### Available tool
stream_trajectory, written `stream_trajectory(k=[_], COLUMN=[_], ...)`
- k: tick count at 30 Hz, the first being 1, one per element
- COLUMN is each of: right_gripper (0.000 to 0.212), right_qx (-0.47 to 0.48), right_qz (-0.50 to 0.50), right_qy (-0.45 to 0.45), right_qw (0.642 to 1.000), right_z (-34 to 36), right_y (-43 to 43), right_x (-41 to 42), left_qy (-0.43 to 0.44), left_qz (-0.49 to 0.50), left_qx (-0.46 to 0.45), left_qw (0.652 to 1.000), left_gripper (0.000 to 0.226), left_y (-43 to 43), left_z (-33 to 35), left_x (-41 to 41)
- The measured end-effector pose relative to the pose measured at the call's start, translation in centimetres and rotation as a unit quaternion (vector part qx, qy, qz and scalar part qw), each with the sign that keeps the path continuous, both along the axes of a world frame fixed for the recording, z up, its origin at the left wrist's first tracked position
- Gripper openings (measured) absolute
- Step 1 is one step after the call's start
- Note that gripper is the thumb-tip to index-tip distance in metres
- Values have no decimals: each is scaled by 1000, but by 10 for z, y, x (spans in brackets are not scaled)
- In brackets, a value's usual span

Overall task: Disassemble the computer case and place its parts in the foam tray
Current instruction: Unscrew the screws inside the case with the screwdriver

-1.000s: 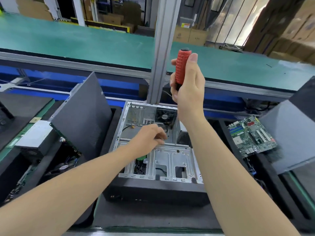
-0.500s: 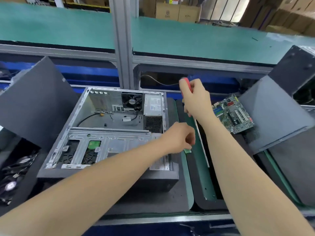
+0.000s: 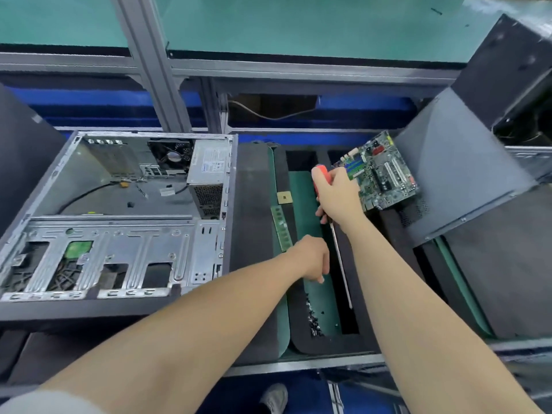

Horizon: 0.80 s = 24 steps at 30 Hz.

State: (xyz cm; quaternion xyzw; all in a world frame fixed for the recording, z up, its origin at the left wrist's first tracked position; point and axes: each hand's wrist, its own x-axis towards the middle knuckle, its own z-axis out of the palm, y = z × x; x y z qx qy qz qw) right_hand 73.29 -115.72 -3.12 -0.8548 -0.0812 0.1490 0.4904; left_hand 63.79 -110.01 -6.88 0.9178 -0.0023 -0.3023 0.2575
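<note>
"Where was the case, then?"

"The computer case [image 3: 119, 219] lay open on its side at the left, just beside the foam tray [image 3: 328, 343]."

"And the hands?"

"The right hand [image 3: 339, 195] had its fingers wrapped round the red-handled screwdriver [image 3: 322, 172], with the shaft slanting down over the tray. The left hand [image 3: 310, 258] hung over the green-floored slot, fingers curled downward. I couldn't tell whether they pinched anything. Small dark screws [image 3: 313, 321] lay in that slot. A memory stick [image 3: 280, 228] and a chip [image 3: 283, 198] sat along its left edge, and the motherboard [image 3: 379, 171] leaned at the far right."
</note>
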Motion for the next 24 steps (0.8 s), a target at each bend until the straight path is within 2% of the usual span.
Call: stream_trajectory(k=[4,7,10,16,19,24], right_gripper=[50,45,37,40,40,33], right_qx=[6,3,29,133,184,281], right_qz=[-6,-2,-5,-42,-58,-81], right_qy=[7,0,-21,-39,-42,-9], right_qw=[1000,1000,999,989,980,956], right_z=[-2,5,19,65,95,133], right_y=[-7,-5,4,51,86,155], right_x=[6,8,10,16,14,-13], left_qy=[79,112,141,188,181,129], left_qz=[89,130,154,122,91,69], left_qx=[-77,-106,-180,-338,-357,-321], left_qw=[990,979,961,914,912,936], left_gripper=[28,41,50,16,15,16], left_y=[3,12,27,78,123,212], left_z=[-22,-19,0,61,92,132], left_x=[2,7,14,14,-2,-50])
